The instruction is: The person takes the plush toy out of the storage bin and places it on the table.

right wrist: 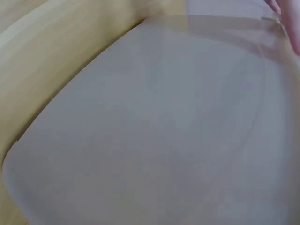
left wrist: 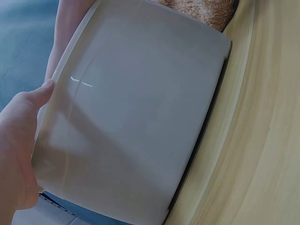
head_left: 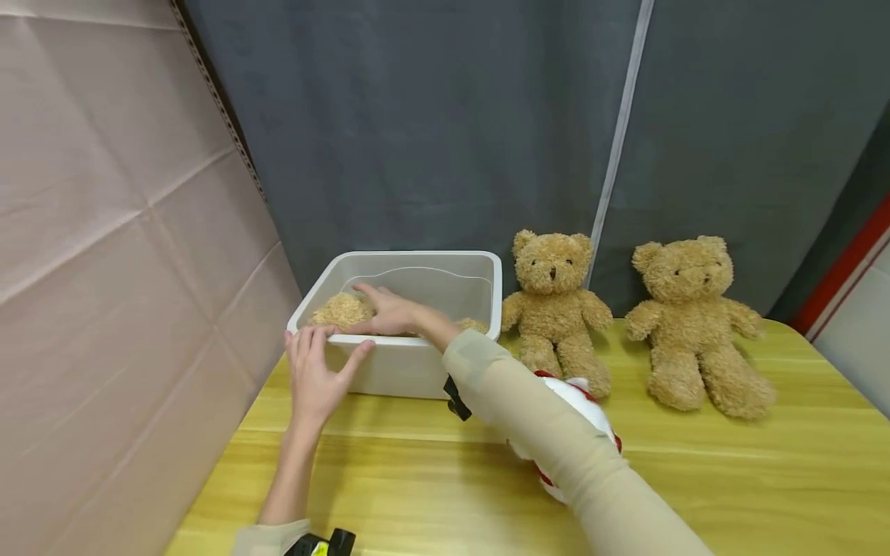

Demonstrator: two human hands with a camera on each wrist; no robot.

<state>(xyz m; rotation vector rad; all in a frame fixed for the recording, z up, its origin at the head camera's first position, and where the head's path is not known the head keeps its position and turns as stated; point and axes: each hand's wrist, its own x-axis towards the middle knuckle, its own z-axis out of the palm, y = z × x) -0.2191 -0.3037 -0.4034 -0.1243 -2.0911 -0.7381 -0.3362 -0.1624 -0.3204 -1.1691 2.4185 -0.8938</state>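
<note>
A light-grey plastic bin (head_left: 410,369) stands on the table. My left hand (head_left: 315,378) holds its front left corner, with fingers at the rim and the thumb along the front; the left wrist view also shows this hand (left wrist: 21,145) at the rim. My right hand (head_left: 395,311) reaches over the front wall into the bin. Its spread fingers and thumb grip a curly tan plush toy (head_left: 341,310) at the left end; some fingertips are hidden. More tan fur (head_left: 473,325) shows at the bin's right end. The right wrist view holds mostly the bin's blurred wall (right wrist: 154,117).
Two tan teddy bears, one beside the bin (head_left: 554,313) and one farther right (head_left: 691,324), sit against the dark curtain (head_left: 445,123). Partly under my right forearm lies a white-and-red plush (head_left: 580,405). A pale wall covering (head_left: 104,270) borders the wooden table (head_left: 410,471) on the left.
</note>
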